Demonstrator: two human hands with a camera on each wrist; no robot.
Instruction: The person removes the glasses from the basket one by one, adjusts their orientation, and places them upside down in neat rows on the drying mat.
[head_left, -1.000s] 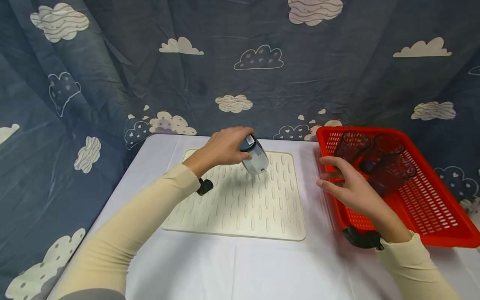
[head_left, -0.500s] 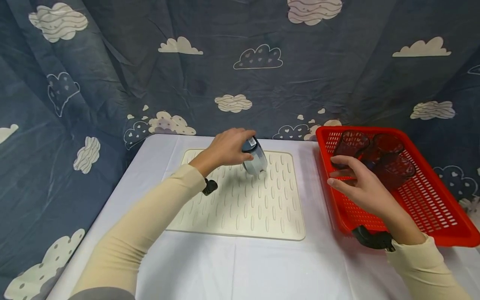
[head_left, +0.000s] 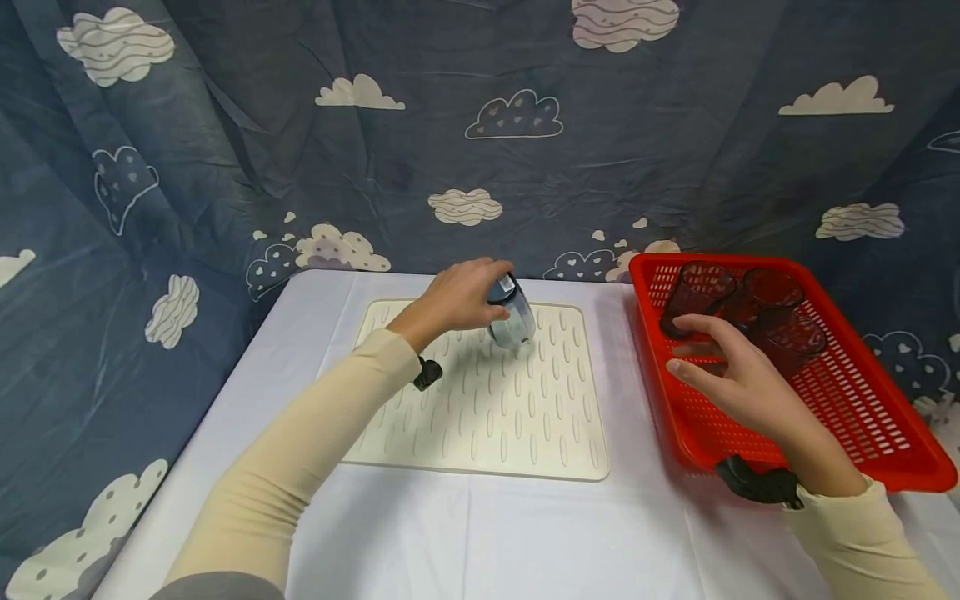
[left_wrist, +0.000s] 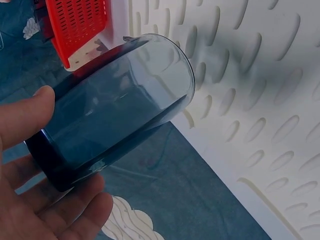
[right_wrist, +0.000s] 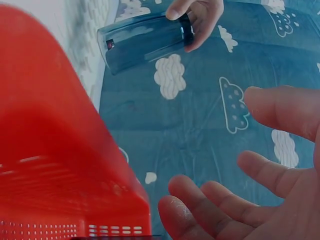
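Observation:
My left hand [head_left: 465, 296] grips a blue-tinted drinking glass [head_left: 513, 323] near its base, thumb on one side and fingers on the other. Mouth downward and tilted, the glass is over the back part of a cream ribbed drying mat [head_left: 480, 417]; whether its rim touches the mat I cannot tell. In the left wrist view the clear glass wall [left_wrist: 115, 100] shows no contents. My right hand [head_left: 738, 383] hovers over the left side of a red plastic basket [head_left: 888, 367], fingers apart and holding nothing. Just beyond it, three dark-looking glasses [head_left: 795, 329] stand in the basket.
A white cloth [head_left: 390, 533] covers the table under the mat and basket. Behind the table hangs a dark blue curtain [head_left: 420, 158] with cloud prints. The basket wall [right_wrist: 75, 90] rises close beside my right hand in the right wrist view.
My right hand has moved right, from the basket's left edge to over its inside. The left hand has shifted slightly right, and the glass is a little more upright.

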